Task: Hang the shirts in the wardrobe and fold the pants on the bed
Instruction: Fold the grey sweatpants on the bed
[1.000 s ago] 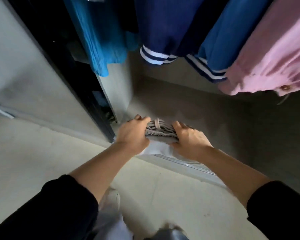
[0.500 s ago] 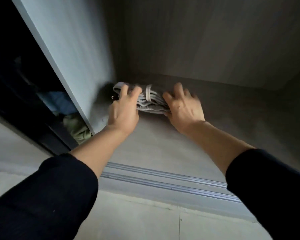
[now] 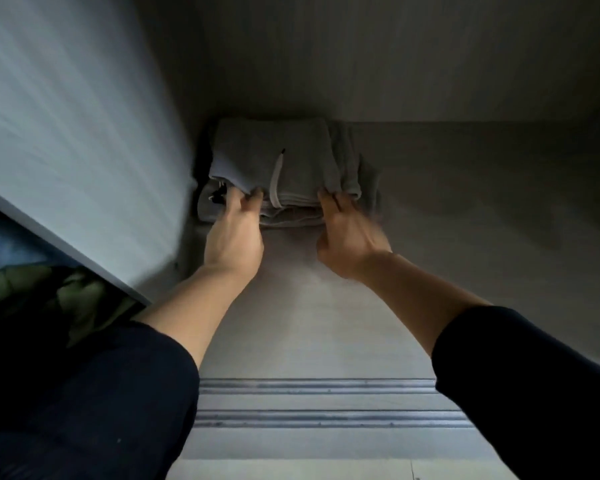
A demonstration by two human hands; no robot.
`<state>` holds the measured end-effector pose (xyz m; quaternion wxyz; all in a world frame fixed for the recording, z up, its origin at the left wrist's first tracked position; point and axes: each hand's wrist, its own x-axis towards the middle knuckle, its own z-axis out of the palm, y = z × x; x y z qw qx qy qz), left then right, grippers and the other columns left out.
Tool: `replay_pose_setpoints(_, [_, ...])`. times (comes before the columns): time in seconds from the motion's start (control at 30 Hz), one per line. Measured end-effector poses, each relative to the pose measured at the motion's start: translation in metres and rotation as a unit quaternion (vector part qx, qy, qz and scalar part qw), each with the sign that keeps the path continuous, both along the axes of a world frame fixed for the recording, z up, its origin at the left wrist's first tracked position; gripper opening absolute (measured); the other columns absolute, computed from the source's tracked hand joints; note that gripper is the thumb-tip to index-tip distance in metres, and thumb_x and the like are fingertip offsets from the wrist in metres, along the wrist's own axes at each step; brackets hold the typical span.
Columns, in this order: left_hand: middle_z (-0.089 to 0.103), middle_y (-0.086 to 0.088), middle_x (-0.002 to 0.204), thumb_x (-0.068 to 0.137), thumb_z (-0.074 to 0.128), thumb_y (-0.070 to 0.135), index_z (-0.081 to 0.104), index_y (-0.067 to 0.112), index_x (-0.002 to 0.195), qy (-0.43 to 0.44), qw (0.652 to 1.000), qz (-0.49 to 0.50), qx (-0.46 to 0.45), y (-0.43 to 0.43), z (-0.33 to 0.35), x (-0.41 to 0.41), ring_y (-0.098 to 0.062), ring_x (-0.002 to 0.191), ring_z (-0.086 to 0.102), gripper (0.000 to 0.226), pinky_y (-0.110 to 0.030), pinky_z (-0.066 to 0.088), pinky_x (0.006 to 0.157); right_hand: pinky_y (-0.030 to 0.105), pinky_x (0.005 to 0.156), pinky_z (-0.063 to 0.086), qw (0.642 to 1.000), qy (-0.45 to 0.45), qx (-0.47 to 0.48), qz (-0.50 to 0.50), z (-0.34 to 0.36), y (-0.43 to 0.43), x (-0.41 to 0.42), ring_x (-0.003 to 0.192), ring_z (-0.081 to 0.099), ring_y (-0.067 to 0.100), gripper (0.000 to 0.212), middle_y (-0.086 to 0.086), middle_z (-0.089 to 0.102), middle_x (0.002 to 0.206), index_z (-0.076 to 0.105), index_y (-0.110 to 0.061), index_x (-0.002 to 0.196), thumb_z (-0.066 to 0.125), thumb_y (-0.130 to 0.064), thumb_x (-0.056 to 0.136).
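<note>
A folded pair of grey pants (image 3: 274, 150) with a white drawstring (image 3: 277, 181) lies in the back left corner of the wardrobe floor (image 3: 309, 323), on top of another folded grey garment (image 3: 291, 216). My left hand (image 3: 234, 237) pinches the front left edge of the top pants. At the front right edge, my right hand (image 3: 347, 240) has its fingers tucked under the fabric. Both forearms reach in from below, in dark sleeves.
The wardrobe's pale side panel (image 3: 84, 150) stands close on the left of the stack. Beyond that panel, a green garment (image 3: 49, 292) shows in the neighbouring compartment. A metal sliding-door track (image 3: 326, 403) runs across the front. The back wall (image 3: 361, 64) is right behind the pants.
The view has dropped into the wardrobe bottom. My hands have carried the folded grey pants deeper into the back left corner, where they now lie flat on another folded garment.
</note>
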<state>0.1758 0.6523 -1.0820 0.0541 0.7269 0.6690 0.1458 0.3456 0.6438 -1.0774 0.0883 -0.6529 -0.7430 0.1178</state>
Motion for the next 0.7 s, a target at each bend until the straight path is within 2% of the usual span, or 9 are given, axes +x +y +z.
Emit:
replay_pose_setpoints(0.13, [0.026,-0.014,0.146,0.087,0.056,0.003,0.008,0.019,0.153,0.041,0.996,-0.010,-0.080,0.028,-0.006,-0.005,-0.038,0.120,0.046,0.083,-0.043,0.043,0.093,0.037,0.106,0.035,0.999,-0.001,-0.046,0.014,0.001,0.026,-0.004,0.138,0.030,0.029,0.097,0.005,0.019,0.154,0.007,-0.016,0.154,0.065,-0.030,0.078])
replay_pose_setpoints(0.23, [0.023,-0.012,0.149,0.087,0.057,0.010,-0.001,0.022,0.153,0.043,0.989,-0.005,-0.143,0.044,0.001,-0.003,-0.036,0.130,0.038,0.088,-0.043,0.041,0.097,0.037,0.111,0.033,0.997,0.012,-0.075,0.009,0.001,0.037,-0.003,0.142,0.024,0.028,0.104,0.005,0.011,0.157,0.001,-0.019,0.154,0.068,-0.035,0.077])
replay_pose_setpoints(0.37, [0.017,-0.009,0.157,0.086,0.059,0.023,-0.004,0.025,0.152,-0.001,0.984,0.010,-0.178,0.037,0.014,0.003,-0.033,0.138,0.031,0.092,-0.042,0.039,0.104,0.036,0.113,0.030,0.992,0.074,-0.098,0.020,0.006,0.028,0.006,0.146,0.016,0.024,0.101,0.001,0.000,0.161,0.002,-0.025,0.154,0.069,-0.030,0.079])
replay_pose_setpoints(0.47, [0.020,-0.010,0.155,0.087,0.059,0.025,-0.003,0.028,0.152,-0.018,0.987,-0.003,-0.157,0.008,0.018,0.011,-0.032,0.137,0.030,0.089,-0.043,0.043,0.101,0.033,0.111,0.032,0.992,0.108,-0.068,0.019,0.012,0.002,0.016,0.142,0.025,0.026,0.090,0.000,0.014,0.159,0.014,-0.025,0.153,0.066,-0.027,0.080])
replay_pose_setpoints(0.53, [0.025,-0.010,0.152,0.089,0.057,0.026,-0.001,0.029,0.152,-0.016,0.987,-0.011,-0.158,-0.012,0.024,0.019,-0.031,0.136,0.029,0.086,-0.044,0.043,0.100,0.033,0.108,0.035,0.991,0.122,-0.053,0.014,0.019,-0.020,0.027,0.137,0.030,0.028,0.085,0.002,0.025,0.155,0.017,-0.031,0.151,0.063,-0.025,0.080])
replay_pose_setpoints(0.7, [0.027,-0.009,0.152,0.088,0.055,0.023,0.008,0.027,0.153,-0.015,0.984,-0.031,-0.176,-0.063,0.072,0.067,-0.033,0.135,0.030,0.080,-0.039,0.034,0.106,0.038,0.108,0.035,0.991,0.112,-0.066,-0.032,0.065,-0.085,0.071,0.131,0.032,0.030,0.080,0.003,0.033,0.147,0.019,-0.035,0.150,0.060,-0.026,0.083])
